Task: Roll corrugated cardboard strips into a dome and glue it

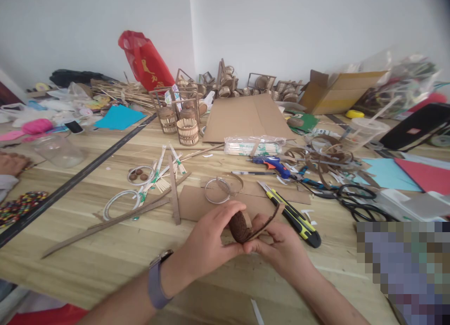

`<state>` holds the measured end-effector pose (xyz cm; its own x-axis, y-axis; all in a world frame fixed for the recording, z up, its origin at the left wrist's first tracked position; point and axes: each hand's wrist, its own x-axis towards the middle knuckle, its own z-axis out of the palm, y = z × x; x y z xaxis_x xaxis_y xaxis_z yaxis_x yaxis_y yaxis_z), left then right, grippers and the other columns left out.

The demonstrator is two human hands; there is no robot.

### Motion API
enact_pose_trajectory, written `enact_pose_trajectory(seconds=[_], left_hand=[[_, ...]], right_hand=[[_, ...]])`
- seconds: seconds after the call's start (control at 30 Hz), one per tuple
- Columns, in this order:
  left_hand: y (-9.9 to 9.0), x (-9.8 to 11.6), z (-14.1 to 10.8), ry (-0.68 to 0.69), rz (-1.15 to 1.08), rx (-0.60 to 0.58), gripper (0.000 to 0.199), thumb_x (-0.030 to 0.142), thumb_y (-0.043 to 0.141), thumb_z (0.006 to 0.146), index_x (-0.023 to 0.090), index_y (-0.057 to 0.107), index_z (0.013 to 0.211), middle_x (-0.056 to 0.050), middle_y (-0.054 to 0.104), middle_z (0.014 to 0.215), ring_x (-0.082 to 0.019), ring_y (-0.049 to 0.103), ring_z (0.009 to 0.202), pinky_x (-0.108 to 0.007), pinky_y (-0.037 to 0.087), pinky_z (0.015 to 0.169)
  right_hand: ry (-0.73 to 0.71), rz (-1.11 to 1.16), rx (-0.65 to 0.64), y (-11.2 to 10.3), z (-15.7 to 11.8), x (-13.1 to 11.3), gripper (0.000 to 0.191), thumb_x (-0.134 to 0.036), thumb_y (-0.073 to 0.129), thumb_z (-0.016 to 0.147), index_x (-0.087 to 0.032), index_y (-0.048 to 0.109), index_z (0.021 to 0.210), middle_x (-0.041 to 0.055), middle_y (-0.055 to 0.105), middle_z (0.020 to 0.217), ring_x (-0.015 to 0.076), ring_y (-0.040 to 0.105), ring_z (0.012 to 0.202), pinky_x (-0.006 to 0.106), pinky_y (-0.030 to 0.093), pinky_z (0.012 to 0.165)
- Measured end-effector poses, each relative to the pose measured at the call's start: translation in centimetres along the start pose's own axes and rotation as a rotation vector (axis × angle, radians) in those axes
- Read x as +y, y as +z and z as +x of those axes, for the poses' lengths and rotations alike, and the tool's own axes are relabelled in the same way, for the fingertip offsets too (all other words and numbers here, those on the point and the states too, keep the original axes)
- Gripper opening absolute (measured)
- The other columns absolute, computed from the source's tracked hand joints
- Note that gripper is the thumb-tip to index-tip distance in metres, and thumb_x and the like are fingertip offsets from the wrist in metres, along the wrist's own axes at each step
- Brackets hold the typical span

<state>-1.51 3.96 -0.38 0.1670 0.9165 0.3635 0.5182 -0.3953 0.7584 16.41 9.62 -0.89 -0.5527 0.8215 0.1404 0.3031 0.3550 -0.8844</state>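
Observation:
A brown coil (239, 226), apparently rolled from corrugated cardboard strip, is held above the near part of the table. My left hand (207, 236), with a watch on its wrist, is closed round the coil's left side, thumb below. My right hand (281, 245) pinches the strip where it leaves the coil; the loose end (272, 217) curves up to the right. Just beyond my hands, a wire-like ring (217, 190) lies on a flat piece of cardboard (191, 203). A yellow and black utility knife (291, 217) rests right of my right hand.
Small slatted baskets (187, 132) stand farther back, left of a large cardboard sheet (242, 116). A blue glue gun (272, 165), black-handled scissors (358, 198) and loose brown strips (323, 154) lie to the right. Another person's hand (14, 164) rests at the left edge.

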Motion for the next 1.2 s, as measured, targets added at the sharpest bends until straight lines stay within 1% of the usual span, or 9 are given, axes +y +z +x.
enact_pose_trajectory(seconds=[0.17, 0.3, 0.37, 0.5, 0.63, 0.77, 0.87, 1.03, 1.2], left_hand=[[-0.1, -0.1, -0.1, 0.051, 0.058, -0.020, 0.053, 0.028, 0.074, 0.079, 0.025, 0.049, 0.126, -0.010, 0.057, 0.133, -0.029, 0.053, 0.125, -0.043, 0.044, 0.105], [-1.0, -0.2, 0.3, -0.031, -0.023, 0.003, 0.055, 0.025, 0.077, 0.075, 0.025, 0.051, 0.123, -0.008, 0.065, 0.119, -0.027, 0.062, 0.111, -0.040, 0.050, 0.096], [-1.8, -0.6, 0.7, -0.163, -0.101, 0.045, 0.056, 0.025, 0.075, 0.076, 0.025, 0.050, 0.125, -0.006, 0.068, 0.109, -0.024, 0.066, 0.099, -0.038, 0.053, 0.090], [-3.9, -1.7, 1.3, -0.379, -0.124, 0.121, 0.075, 0.032, 0.075, 0.074, 0.023, 0.039, 0.139, -0.011, 0.060, 0.128, -0.028, 0.061, 0.111, -0.043, 0.049, 0.096], [-5.4, -2.4, 1.6, -0.459, -0.007, -0.071, 0.062, 0.038, 0.074, 0.071, 0.021, 0.053, 0.128, -0.010, 0.067, 0.115, -0.029, 0.066, 0.097, -0.042, 0.052, 0.084], [-5.7, -2.0, 1.6, -0.420, 0.191, -0.298, 0.062, 0.038, 0.078, 0.063, 0.019, 0.061, 0.119, -0.014, 0.053, 0.139, -0.034, 0.058, 0.115, -0.040, 0.050, 0.087], [-5.3, -1.4, 1.5, -0.386, 0.222, -0.426, 0.055, 0.036, 0.078, 0.063, 0.017, 0.064, 0.113, -0.013, 0.052, 0.139, -0.032, 0.059, 0.113, -0.036, 0.049, 0.088], [-4.6, -0.6, 1.4, -0.349, 0.247, -0.451, 0.049, 0.033, 0.078, 0.061, 0.017, 0.065, 0.106, -0.006, 0.060, 0.115, -0.027, 0.063, 0.097, -0.033, 0.049, 0.081], [-4.7, 0.1, 1.5, -0.202, -0.028, -0.485, 0.057, 0.034, 0.083, 0.059, 0.017, 0.064, 0.109, -0.006, 0.057, 0.120, -0.024, 0.060, 0.098, -0.031, 0.049, 0.086]], right_hand=[[0.092, 0.196, -0.069, 0.0, 0.2, -0.4, 0.040, -0.051, 0.082, 0.060, -0.019, 0.058, 0.059, -0.0015, 0.061, 0.062, 0.0165, 0.056, 0.063, 0.026, 0.042, 0.059], [0.184, 0.375, -0.211, -0.5, 0.4, -0.1, 0.042, -0.054, 0.080, 0.062, -0.018, 0.063, 0.075, 0.0004, 0.064, 0.069, 0.0161, 0.058, 0.064, 0.026, 0.043, 0.058], [0.170, 0.323, -0.183, -0.8, 0.6, 0.2, 0.040, -0.056, 0.073, 0.070, -0.018, 0.066, 0.081, 0.0014, 0.066, 0.071, 0.0161, 0.058, 0.064, 0.026, 0.044, 0.058], [0.050, -0.055, -0.014, -0.7, 0.9, 0.8, 0.028, -0.044, 0.055, 0.088, -0.019, 0.068, 0.081, 0.0025, 0.066, 0.071, 0.0167, 0.058, 0.064, 0.027, 0.043, 0.058], [-0.127, -0.297, -0.011, -0.3, 1.1, 1.2, 0.022, -0.028, 0.049, 0.092, -0.020, 0.067, 0.084, 0.0052, 0.068, 0.079, 0.0195, 0.061, 0.074, 0.031, 0.046, 0.067], [-0.192, -0.354, -0.032, -0.1, 1.2, 1.5, 0.021, -0.024, 0.048, 0.093, -0.020, 0.068, 0.087, 0.0071, 0.069, 0.084, 0.0214, 0.063, 0.079, 0.033, 0.048, 0.070], [-0.220, -0.352, -0.024, -0.1, 1.3, 2.0, 0.021, -0.021, 0.047, 0.093, -0.019, 0.067, 0.087, 0.0089, 0.071, 0.089, 0.0229, 0.065, 0.084, 0.035, 0.050, 0.074], [-0.237, -0.381, -0.013, 0.1, 1.5, 3.0, 0.022, -0.020, 0.045, 0.092, -0.019, 0.067, 0.090, 0.0103, 0.071, 0.093, 0.0237, 0.065, 0.089, 0.038, 0.051, 0.078], [-0.179, -0.339, 0.049, 0.3, 1.4, 3.3, 0.024, -0.025, 0.051, 0.090, -0.022, 0.062, 0.112, 0.0094, 0.071, 0.099, 0.0260, 0.066, 0.091, 0.042, 0.053, 0.080]])
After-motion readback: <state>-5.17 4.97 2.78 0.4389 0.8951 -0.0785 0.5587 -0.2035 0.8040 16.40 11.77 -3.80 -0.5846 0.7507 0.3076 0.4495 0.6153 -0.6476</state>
